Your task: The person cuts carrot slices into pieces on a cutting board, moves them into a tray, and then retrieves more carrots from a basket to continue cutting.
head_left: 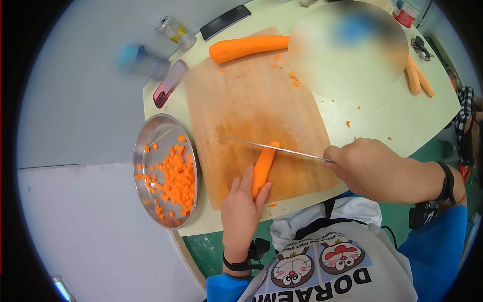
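Note:
My left hand (pixel 245 205) is closed around the lower part of a peeled carrot (pixel 261 173), which lies on the wooden cutting board (pixel 241 100). In my right hand (pixel 363 166) is the handle end of a knife (pixel 297 152). Its blade crosses the carrot near the upper tip and points left over the board. A larger carrot (pixel 251 46) rests across the far end of the board, with small orange bits near it. Left of the board, a round metal pan (pixel 195 201) holds many diced carrot pieces.
At the table's far left edge are a phone (pixel 171 83), a blurred blue-capped bottle (pixel 146 63) and a can (pixel 176 32). A black case (pixel 225 22) lies behind the board. More peeled carrots (pixel 415 78) are at the right. A blurred round patch covers the back right.

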The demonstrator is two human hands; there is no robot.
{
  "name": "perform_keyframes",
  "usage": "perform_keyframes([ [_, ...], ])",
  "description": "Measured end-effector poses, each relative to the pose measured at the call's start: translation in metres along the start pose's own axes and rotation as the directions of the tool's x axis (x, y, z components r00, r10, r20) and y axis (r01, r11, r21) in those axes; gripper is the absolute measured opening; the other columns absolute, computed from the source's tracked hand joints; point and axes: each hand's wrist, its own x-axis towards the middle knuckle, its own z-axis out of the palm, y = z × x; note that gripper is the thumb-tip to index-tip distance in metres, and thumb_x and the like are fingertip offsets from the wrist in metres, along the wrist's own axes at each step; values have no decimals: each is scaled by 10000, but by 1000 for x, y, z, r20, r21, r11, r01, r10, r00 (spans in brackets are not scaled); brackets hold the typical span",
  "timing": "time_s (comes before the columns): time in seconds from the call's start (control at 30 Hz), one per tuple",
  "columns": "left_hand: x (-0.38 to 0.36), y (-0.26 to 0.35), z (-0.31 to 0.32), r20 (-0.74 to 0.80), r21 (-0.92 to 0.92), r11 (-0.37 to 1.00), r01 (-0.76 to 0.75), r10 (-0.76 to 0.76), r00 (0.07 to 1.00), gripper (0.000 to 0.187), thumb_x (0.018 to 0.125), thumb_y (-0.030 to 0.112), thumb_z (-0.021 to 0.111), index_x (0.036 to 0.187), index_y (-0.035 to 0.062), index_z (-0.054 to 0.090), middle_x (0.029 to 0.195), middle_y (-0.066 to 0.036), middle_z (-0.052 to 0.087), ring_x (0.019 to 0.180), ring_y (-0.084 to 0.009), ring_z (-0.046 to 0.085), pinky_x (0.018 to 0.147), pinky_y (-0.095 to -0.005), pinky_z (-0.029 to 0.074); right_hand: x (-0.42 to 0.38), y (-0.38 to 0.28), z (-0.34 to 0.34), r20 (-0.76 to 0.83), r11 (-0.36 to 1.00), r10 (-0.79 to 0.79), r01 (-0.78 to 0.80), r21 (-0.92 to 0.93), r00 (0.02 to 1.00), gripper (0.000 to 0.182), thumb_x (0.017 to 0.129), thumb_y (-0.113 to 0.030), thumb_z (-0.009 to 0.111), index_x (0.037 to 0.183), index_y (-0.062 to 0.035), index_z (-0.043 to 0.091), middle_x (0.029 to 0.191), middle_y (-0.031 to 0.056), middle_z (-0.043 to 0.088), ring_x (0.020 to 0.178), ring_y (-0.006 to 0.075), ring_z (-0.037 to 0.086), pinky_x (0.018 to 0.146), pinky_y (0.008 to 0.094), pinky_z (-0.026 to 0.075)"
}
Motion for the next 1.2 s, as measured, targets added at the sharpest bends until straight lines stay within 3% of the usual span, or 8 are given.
perform_keyframes([
  [0.37, 1, 7, 0, 4, 0, 1000, 25, -25, 1000, 453, 814, 269, 613, 1204, 67, 499, 812, -130, 510, 690, -319, 560, 570, -378, 458, 6, 6, 7, 38, 998, -64, 63, 23, 997, 238, 666, 35, 557, 887, 50, 471, 704, 178, 574, 655, 337, 613, 552, 385, 494],
  [0.43, 2, 8, -1, 14, -6, 998, 57, -56, 998, 456, 811, 261, 618, 1207, 71, 497, 810, -129, 506, 695, -315, 555, 567, -377, 456, 9, 6, 10, 11, 997, -64, 64, -40, 998, 174, 750, -17, 525, 919, -14, 484, 719, 109, 558, 617, 296, 599, 526, 370, 483],
  [0.63, 2, 5, 2, 50, 27, 997, 72, -74, 996, 397, 808, 261, 623, 1135, 60, 523, 808, -126, 508, 694, -321, 546, 563, -381, 453, 17, 4, 8, 39, 988, -151, 150, 24, 988, 271, 696, 15, 550, 944, 13, 443, 753, 132, 549, 607, 297, 603, 520, 375, 484],
  [0.77, 4, 6, 1, 74, 29, 996, 86, -88, 993, 357, 807, 255, 625, 1087, 52, 536, 825, -127, 521, 706, -327, 550, 569, -384, 455, 20, 0, 10, 10, 988, -157, 157, 17, 988, 280, 686, 8, 566, 930, 30, 431, 728, 132, 539, 593, 291, 604, 494, 367, 484],
  [0.83, 4, 5, 2, 60, -6, 998, 61, -60, 996, 337, 803, 240, 629, 1069, 50, 543, 896, -135, 549, 750, -335, 563, 592, -387, 467, 21, -1, 8, -59, 974, -224, 221, -52, 973, 128, 670, -48, 583, 753, 31, 525, 657, 103, 560, 623, 205, 635, 478, 279, 500],
  [0.93, 4, 3, 3, 60, -28, 998, 62, -60, 996, 327, 801, 229, 631, 1062, 51, 548, 974, -141, 562, 796, -341, 571, 618, -387, 478, 21, 0, 12, -92, 952, -288, 275, -134, 953, 240, 667, -6, 567, 864, 43, 439, 681, 113, 516, 536, 227, 600, 429, 309, 477],
  [1.2, 3, 7, 2, 62, -1, 997, 81, -81, 995, 327, 798, 224, 633, 1065, 57, 545, 960, -136, 558, 782, -341, 570, 613, -387, 477, 22, -3, 13, -101, 962, -255, 242, -127, 962, 219, 647, -11, 575, 818, 40, 448, 649, 101, 493, 512, 194, 590, 413, 274, 473],
])
